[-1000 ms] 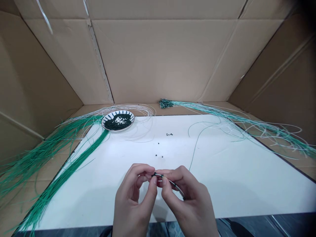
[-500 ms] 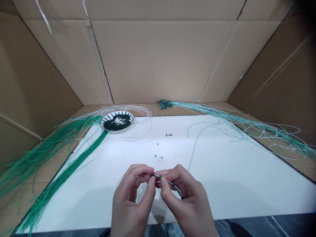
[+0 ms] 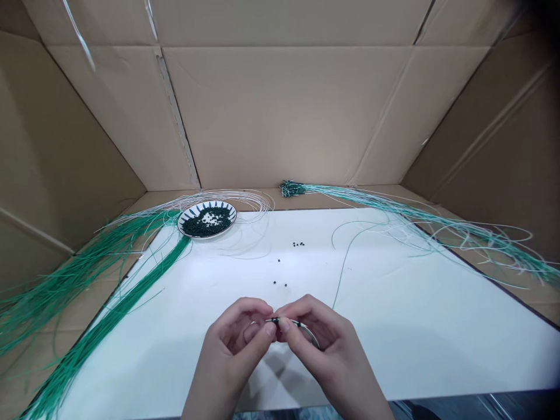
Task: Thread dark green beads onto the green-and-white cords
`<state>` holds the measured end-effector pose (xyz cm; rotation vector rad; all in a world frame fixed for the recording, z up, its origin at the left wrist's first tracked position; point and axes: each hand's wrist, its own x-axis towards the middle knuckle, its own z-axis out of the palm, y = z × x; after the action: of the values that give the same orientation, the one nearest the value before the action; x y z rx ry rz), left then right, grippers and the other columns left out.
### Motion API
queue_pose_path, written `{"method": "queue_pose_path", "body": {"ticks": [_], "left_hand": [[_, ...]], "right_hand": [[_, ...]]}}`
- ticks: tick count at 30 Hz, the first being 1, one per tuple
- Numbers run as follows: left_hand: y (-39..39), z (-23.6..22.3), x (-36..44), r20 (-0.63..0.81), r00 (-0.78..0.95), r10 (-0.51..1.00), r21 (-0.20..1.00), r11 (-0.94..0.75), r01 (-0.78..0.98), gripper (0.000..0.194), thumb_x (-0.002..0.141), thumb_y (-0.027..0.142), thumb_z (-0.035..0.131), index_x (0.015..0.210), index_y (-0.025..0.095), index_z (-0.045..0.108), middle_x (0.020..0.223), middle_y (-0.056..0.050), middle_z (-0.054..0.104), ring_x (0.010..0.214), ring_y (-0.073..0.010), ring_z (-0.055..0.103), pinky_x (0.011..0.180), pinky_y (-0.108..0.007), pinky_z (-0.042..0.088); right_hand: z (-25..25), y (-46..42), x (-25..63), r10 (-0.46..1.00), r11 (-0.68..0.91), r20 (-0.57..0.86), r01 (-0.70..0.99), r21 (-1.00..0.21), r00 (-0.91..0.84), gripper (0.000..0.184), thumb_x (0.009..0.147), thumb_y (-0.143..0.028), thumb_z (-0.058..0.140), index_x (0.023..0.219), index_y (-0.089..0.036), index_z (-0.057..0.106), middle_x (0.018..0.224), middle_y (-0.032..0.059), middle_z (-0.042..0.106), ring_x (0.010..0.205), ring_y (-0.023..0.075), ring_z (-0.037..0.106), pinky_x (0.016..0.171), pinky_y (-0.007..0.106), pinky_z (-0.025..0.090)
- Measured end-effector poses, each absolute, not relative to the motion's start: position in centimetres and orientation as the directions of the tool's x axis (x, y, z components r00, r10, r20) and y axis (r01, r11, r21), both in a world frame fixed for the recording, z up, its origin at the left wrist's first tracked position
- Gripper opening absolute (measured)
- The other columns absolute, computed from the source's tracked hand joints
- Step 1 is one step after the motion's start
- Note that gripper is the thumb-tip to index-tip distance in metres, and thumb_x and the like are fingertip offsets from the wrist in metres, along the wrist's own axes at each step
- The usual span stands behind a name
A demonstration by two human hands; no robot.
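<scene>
Near the front of the white board, my left hand [image 3: 245,341] and my right hand [image 3: 312,338] meet, thumbs and forefingers pinched close together. Between their fingertips runs a thin pale strand with dark beads [image 3: 275,320] on it. Its curved part [image 3: 310,333] passes under my right fingers, where it is partly hidden. Both hands are closed on this strand. Just beyond my fingertips lie a few loose dark beads [image 3: 286,285] on the board.
A striped dish [image 3: 232,219] of dark beads stands at the back left. Green strands [image 3: 144,277] spread down the left side. A bundle of green and white strands [image 3: 394,204] lies along the back right. Cardboard walls [image 3: 284,116] enclose the white board [image 3: 415,326].
My hands have lowered slightly in view, and my fingertips have drawn closer together on the strand. The whole view has shifted a little; the dish and strands lie as before.
</scene>
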<state>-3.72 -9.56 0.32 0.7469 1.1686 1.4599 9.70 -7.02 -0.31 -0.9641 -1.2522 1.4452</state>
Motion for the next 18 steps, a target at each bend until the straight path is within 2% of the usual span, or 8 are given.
{"method": "queue_pose_path", "body": {"ticks": [5, 9, 15, 18], "left_hand": [[-9.2, -0.4, -3.3, -0.067, -0.364, 0.929, 0.981, -0.006, -0.196, 0.011, 0.072, 0.026, 0.085, 0.078, 0.022, 0.077, 0.073, 0.001, 0.073, 0.072, -0.0145, 0.068, 0.068, -0.019, 0.055], [-9.1, -1.4, -3.4, 0.069, -0.417, 0.906, 0.994, -0.097, -0.047, 0.006, 0.08, 0.022, 0.078, 0.085, 0.024, 0.077, 0.082, 0.001, 0.072, 0.076, -0.0129, 0.067, 0.069, -0.016, 0.056], [-9.4, -1.9, -4.3, 0.296, -0.382, 0.876, 0.949, -0.224, 0.222, 0.014, 0.084, 0.017, 0.075, 0.09, 0.029, 0.076, 0.092, 0.002, 0.074, 0.08, -0.0134, 0.07, 0.073, -0.018, 0.059], [-9.5, -1.6, -4.4, 0.39, -0.353, 0.851, 0.911, -0.3, 0.283, 0.023, 0.087, 0.011, 0.072, 0.092, 0.033, 0.077, 0.09, 0.004, 0.075, 0.084, -0.0136, 0.071, 0.076, -0.018, 0.058]], "right_hand": [[-1.2, -7.0, 9.0, 0.982, -0.074, -0.023, -0.272, -0.959, -0.189, 0.022, 0.088, -0.041, 0.077, 0.08, -0.02, 0.073, 0.078, 0.0009, 0.075, 0.079, 0.0172, 0.072, 0.075, 0.024, 0.062], [-1.4, -7.2, 8.2, 0.986, -0.097, -0.04, -0.365, -0.926, -0.161, 0.024, 0.088, -0.043, 0.077, 0.081, -0.02, 0.072, 0.077, -0.0001, 0.074, 0.078, 0.0174, 0.072, 0.073, 0.025, 0.063], [-1.4, -7.4, 8.0, 0.98, -0.175, -0.112, -0.429, -0.886, -0.167, 0.029, 0.085, -0.046, 0.079, 0.082, -0.02, 0.069, 0.079, 0.0016, 0.077, 0.081, 0.0197, 0.076, 0.076, 0.028, 0.064], [-1.1, -7.6, 8.2, 0.97, -0.225, -0.157, -0.444, -0.868, -0.184, 0.032, 0.085, -0.049, 0.079, 0.082, -0.02, 0.066, 0.082, 0.0041, 0.081, 0.084, 0.0202, 0.078, 0.079, 0.029, 0.063]]}}
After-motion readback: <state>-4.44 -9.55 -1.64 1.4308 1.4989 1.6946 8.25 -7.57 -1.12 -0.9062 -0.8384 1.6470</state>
